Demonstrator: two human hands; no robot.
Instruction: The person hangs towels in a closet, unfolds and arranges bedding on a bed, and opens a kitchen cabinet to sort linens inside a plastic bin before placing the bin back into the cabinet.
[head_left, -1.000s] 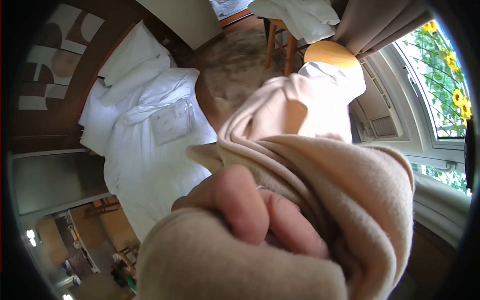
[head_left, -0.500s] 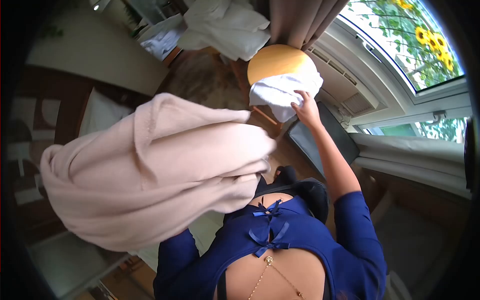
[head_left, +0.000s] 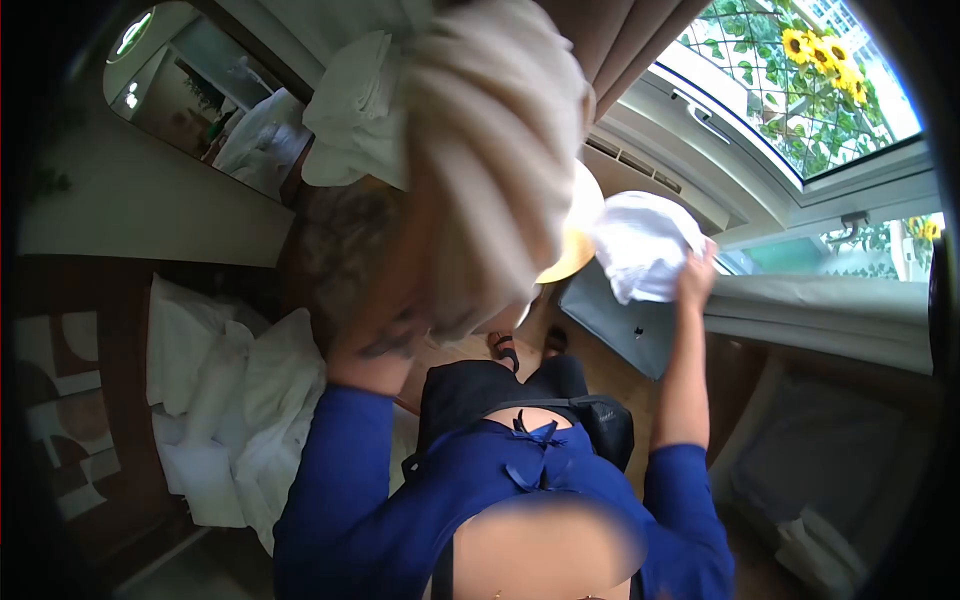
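Observation:
A bulky beige blanket (head_left: 510, 160), blurred by motion, hangs in front of my raised left forearm (head_left: 375, 335). My left hand is hidden by the blanket, so its fingers do not show. On the other side, my right hand (head_left: 697, 275) is closed on the edge of a white cloth (head_left: 648, 245), held bunched up in the air. Behind the blanket, the yellow round tabletop (head_left: 570, 258) is partly covered from view.
White folded linens (head_left: 355, 105) are piled at the back, near a mirror (head_left: 190, 95). Rumpled white bedding (head_left: 225, 390) lies at the left. A grey box-like object (head_left: 620, 315) stands on the floor by the window (head_left: 800, 90). My feet are on a wooden floor.
The blanket has swung up and right from the left side, over the round tabletop. My right hand has lifted the white cloth off the tabletop and moved it right.

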